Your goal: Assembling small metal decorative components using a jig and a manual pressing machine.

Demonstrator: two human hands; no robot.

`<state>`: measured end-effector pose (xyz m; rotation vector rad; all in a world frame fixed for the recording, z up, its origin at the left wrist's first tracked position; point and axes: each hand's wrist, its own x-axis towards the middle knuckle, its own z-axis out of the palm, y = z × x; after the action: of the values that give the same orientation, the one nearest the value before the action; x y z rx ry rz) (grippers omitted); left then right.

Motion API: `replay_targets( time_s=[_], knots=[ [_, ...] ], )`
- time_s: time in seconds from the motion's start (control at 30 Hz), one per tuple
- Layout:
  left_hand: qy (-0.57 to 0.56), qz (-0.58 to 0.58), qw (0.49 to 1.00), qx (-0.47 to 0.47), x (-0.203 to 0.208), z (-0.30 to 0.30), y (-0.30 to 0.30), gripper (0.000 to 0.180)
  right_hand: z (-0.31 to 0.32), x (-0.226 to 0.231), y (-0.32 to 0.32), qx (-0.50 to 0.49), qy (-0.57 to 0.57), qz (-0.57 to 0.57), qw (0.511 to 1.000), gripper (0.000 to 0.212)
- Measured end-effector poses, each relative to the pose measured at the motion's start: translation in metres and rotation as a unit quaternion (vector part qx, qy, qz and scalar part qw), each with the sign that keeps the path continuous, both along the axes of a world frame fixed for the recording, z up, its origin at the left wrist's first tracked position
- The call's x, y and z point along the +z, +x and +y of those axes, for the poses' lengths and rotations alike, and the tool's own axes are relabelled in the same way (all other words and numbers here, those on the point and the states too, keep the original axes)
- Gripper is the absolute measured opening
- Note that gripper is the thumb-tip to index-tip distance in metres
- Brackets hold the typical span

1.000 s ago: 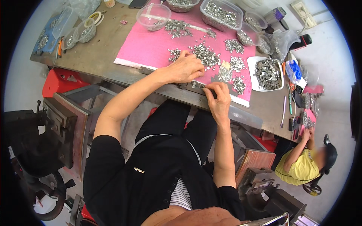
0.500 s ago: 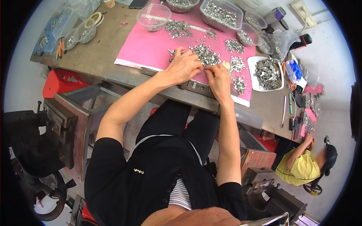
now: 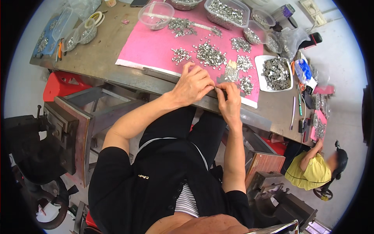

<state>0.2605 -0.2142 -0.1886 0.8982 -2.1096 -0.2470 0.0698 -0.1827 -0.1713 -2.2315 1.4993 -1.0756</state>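
My left hand [image 3: 194, 85] and my right hand [image 3: 230, 102] meet at the table's front edge. Thumb and fingers of each are pinched together, the tips almost touching over something tiny that I cannot make out. Just beyond them, a large heap of small shiny metal pieces [image 3: 210, 55] lies on a pink cloth [image 3: 150, 48]. A smaller heap of pieces [image 3: 180, 55] is to its left. Beyond my right hand lies a bundle of thin pale strips [image 3: 231, 73], beside more little metal heaps [image 3: 245, 62]. A flat metal bar [image 3: 160, 75] runs along the cloth's near edge, partly behind my left hand.
Clear plastic tubs [image 3: 228, 15] of metal parts stand at the back. At right are a white dish [image 3: 266, 86] full of parts, tweezers [image 3: 293, 113] and a green pen-like tool [image 3: 300, 102]. Orange-handled pliers [image 3: 59, 50] lie far left. A person in yellow [image 3: 310, 171] works at far right.
Both hands have drawn back from the heaps toward the table's front edge, staying pinched together. The small left heap and the thin strips now show more fully.
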Motion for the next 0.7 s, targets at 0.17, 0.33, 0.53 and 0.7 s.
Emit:
replay_targets(
  time_s=[0.17,0.33,0.53,0.7],
  knots=[
    [-0.008,0.018,0.999,0.032,-0.005,0.006,-0.007,0.011,0.007,-0.01,0.004,-0.026,-0.07,0.013,0.997,0.016],
    [0.027,0.065,0.997,-0.007,-0.008,0.001,-0.001,0.011,0.007,-0.008,0.0,-0.011,-0.074,0.016,0.997,0.015],
    [0.035,0.073,0.997,-0.019,-0.004,0.003,-0.001,0.012,-0.02,-0.002,-0.002,-0.029,-0.027,-0.029,0.999,0.011],
    [-0.002,0.037,0.999,0.008,-0.008,0.003,-0.005,0.013,-0.052,-0.004,0.004,-0.053,-0.016,0.036,0.998,0.007]
  ],
)
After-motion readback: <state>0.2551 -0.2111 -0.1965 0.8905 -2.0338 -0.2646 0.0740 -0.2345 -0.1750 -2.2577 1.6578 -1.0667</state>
